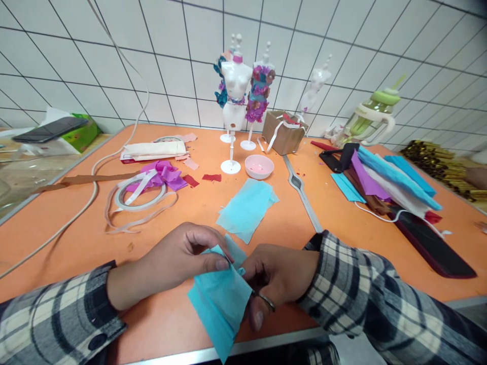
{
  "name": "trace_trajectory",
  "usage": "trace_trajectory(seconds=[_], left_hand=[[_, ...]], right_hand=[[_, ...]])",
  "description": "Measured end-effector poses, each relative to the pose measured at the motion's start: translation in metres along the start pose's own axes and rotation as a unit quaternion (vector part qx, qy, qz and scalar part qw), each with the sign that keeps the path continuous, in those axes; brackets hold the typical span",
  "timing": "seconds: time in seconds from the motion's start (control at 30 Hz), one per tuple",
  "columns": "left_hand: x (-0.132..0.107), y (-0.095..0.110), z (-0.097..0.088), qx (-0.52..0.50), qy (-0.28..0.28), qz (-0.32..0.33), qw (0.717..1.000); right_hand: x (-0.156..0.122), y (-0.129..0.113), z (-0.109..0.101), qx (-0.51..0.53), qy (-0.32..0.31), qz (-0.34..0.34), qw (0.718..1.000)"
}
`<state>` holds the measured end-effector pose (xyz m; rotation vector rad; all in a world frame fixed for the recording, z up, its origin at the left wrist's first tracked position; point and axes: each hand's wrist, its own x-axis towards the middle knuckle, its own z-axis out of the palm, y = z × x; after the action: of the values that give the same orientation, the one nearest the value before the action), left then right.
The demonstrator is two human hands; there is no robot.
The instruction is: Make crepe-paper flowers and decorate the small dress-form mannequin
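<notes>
Near the table's front edge, my left hand (190, 253) pinches the top of a folded stack of thin blue crepe paper (220, 304) between thumb and fingers. My right hand (266, 279) is closed at the right side of that paper. A metal loop of small scissors (266, 301) shows around its thumb; the blades are mostly hidden by the paper and fingers. Just beyond both hands, more cut blue paper sheets (247, 208) lie flat on the orange table.
Behind stand small white dress forms (236, 83), a pink bowl (259, 166) and a cardboard box (283, 133). Tape rolls (140, 207) and purple paper (162, 175) lie left, near a white cable (95, 187). Folded coloured paper (395, 177), a phone (433, 243) and a bottle (369, 119) are right.
</notes>
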<state>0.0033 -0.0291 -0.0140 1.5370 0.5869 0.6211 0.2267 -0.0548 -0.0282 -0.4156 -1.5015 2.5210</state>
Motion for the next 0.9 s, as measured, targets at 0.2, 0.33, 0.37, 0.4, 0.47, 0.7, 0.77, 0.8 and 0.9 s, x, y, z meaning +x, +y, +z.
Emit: trace_trajectory(seconds=[0.2,0.33,0.37,0.4,0.47,0.7,0.77,0.8,0.9], left_hand=[[-0.002,0.000,0.001,0.010,-0.014,-0.002,1.000],[-0.002,0.001,0.002,0.005,-0.015,0.009,1.000],[-0.002,0.002,0.002,0.005,-0.017,0.009,1.000],[-0.002,0.002,0.002,0.005,-0.017,0.008,1.000],[-0.002,0.003,0.001,-0.001,-0.017,-0.003,1.000],[0.001,0.006,0.002,0.050,0.029,-0.073,0.996],[0.002,0.007,0.003,0.065,0.018,-0.076,0.995],[0.002,0.008,0.003,0.068,0.014,-0.074,0.995],[0.002,0.010,0.002,0.073,0.013,-0.056,0.996]], right_hand=[[-0.001,-0.001,0.000,-0.026,-0.004,0.000,1.000],[0.000,0.000,0.001,-0.022,-0.010,-0.017,1.000],[0.001,-0.001,0.002,-0.022,-0.006,-0.015,1.000],[0.001,-0.001,0.003,-0.020,0.001,-0.012,1.000],[0.003,-0.002,0.004,-0.017,0.017,-0.008,1.000],[0.004,0.002,0.003,-0.055,0.069,-0.042,0.995],[0.002,-0.001,0.003,-0.066,0.066,-0.034,0.995],[0.000,-0.003,0.002,-0.070,0.058,-0.029,0.995],[-0.003,-0.012,0.001,-0.089,0.022,-0.002,0.996]])
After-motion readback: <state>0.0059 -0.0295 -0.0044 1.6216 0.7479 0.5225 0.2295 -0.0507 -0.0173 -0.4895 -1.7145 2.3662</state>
